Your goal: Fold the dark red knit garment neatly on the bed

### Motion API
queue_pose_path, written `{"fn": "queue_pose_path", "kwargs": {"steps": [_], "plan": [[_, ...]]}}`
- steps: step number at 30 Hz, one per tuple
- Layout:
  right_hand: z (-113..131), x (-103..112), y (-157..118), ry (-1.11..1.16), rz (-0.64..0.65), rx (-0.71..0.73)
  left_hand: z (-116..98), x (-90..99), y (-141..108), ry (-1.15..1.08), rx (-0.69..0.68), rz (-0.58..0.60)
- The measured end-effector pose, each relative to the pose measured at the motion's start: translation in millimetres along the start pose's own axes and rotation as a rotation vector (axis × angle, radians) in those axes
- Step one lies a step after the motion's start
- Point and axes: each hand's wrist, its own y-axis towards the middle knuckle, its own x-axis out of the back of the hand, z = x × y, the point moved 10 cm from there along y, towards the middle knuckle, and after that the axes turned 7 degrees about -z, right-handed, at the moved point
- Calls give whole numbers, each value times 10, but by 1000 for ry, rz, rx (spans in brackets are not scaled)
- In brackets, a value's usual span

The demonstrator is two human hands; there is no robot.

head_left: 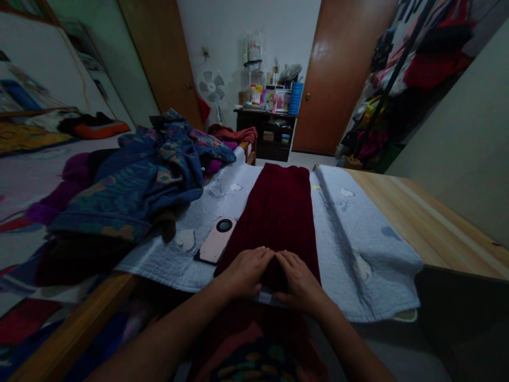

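Observation:
A dark red cloth [280,212], perhaps a folded garment, lies in a long strip across the pale grey quilted cover [358,249]. Both of my hands are at its near end, fingertips almost meeting. My left hand [250,270] has its fingers over the top of the cloth and its thumb down by the near edge. In the same way my right hand [298,278] grips the right part of that end. What lies beneath the palms is hidden. Left of the cloth rests a pink phone [214,241] with a round black camera ring, close to its edge.
On the left is a heap of clothes with a blue floral denim garment [159,175] on top. A wooden board [433,217] extends to the right of the cover. Farther back stand a fan [212,87], a dark cabinet [266,140] and a brown door [338,79].

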Motion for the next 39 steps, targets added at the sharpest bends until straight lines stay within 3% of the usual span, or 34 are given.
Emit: {"fn": "queue_pose_path", "kwargs": {"steps": [8,19,29,33,39], "plan": [[-13,31,90,-39,7,-22,180,210,166,-12,56,1],[12,90,224,-183,94,-92,226,174,135,-42,114,0],[2,149,308,-226,163,-96,169,144,-10,31,150,-128],[100,116,265,-275,121,-99,182,147,-2,32,153,-122],[196,101,230,-331,-108,-103,117,209,35,88,122,-115]]}}
